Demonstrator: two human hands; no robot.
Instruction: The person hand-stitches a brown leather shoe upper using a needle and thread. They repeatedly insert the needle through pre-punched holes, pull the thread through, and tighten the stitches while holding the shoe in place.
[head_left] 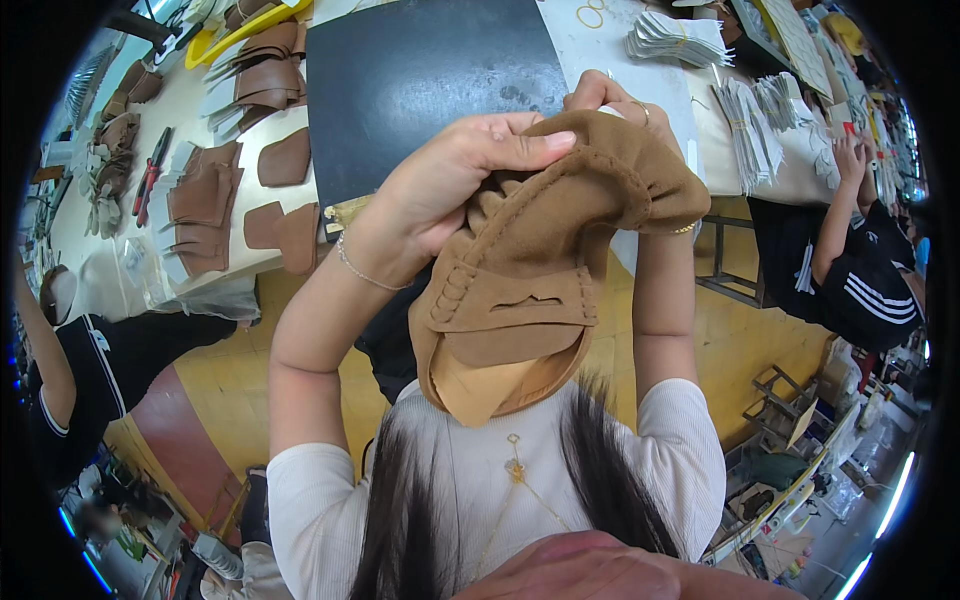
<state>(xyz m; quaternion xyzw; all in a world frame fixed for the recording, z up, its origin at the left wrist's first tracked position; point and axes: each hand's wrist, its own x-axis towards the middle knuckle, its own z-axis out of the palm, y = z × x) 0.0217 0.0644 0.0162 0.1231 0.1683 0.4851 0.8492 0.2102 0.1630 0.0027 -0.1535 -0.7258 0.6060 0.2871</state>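
I hold up a brown suede loafer upper (560,240), its toe end at the far side and its heel opening toward my chest. Thick hand stitching runs round the raised toe seam, and a strap with a cut slot crosses the front. A tan lining tongue (485,388) hangs out at the opening. My left hand (470,165) grips the left edge, with its thumb pressed on top near the toe. Behind the far edge, my right hand (615,95) has bent fingers closed on the toe end; part of it is hidden by the suede.
A black cutting mat (420,80) lies on the table ahead. Stacked brown leather pieces (205,195) and red-handled pliers (152,175) are to the left. Bundles of pale cut pieces (680,40) sit at the right. People in dark clothes (860,270) are on both sides.
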